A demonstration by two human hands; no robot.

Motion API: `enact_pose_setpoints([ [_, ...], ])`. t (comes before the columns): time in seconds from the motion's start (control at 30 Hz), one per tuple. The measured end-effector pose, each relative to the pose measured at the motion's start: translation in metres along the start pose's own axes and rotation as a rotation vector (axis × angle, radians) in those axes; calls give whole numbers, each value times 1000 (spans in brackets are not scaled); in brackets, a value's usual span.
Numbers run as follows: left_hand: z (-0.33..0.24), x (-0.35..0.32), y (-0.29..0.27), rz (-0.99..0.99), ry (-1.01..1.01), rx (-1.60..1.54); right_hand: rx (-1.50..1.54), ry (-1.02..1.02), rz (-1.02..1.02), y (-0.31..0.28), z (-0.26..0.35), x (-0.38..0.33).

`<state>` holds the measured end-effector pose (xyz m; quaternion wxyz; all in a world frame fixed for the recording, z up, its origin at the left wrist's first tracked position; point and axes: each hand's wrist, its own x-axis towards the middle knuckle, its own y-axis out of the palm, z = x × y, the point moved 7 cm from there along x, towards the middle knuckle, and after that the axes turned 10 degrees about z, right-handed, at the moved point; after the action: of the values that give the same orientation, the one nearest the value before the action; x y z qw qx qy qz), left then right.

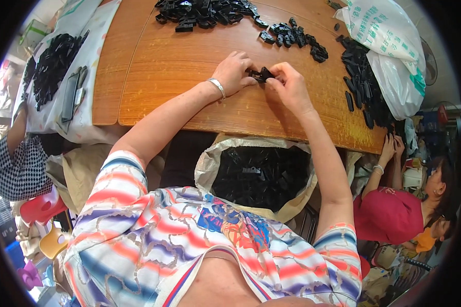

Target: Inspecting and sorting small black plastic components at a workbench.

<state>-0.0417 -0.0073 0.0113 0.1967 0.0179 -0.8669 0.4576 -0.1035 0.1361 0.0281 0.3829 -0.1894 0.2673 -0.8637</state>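
Over the wooden table [189, 82], both of my hands meet at small black plastic parts [262, 75]. My left hand [232, 74], with a bracelet at the wrist, pinches a part from the left side. From the right, my right hand [290, 84] has thumb and fingers closed on a black piece that touches it. Whether the pieces are joined I cannot tell, as my fingertips cover much of them. Beyond my hands lie a big pile of black plastic parts [205, 14] and a smaller scattered group of black parts [292, 35].
An open sack [205, 169] full of black parts stands below the table's near edge. At the right are long black pieces [361, 77] beside a white plastic bag [394, 66], and a co-worker in red [389, 215]. Another heap of black parts [56, 69] lies on the left.
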Motion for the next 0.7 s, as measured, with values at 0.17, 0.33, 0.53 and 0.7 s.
enact_pose_setpoints([
  [0.17,6,0,4,71,-95,-24,-281,-217,2,10,26,4],
  [0.33,7,0,4,46,-65,-78,-387,-267,30,12,29,5],
  [0.53,9,1,2,41,-93,-86,-643,-211,91,33,35,-6],
  [0.7,16,6,9,-7,-18,-22,-622,-262,-89,27,30,-9],
])
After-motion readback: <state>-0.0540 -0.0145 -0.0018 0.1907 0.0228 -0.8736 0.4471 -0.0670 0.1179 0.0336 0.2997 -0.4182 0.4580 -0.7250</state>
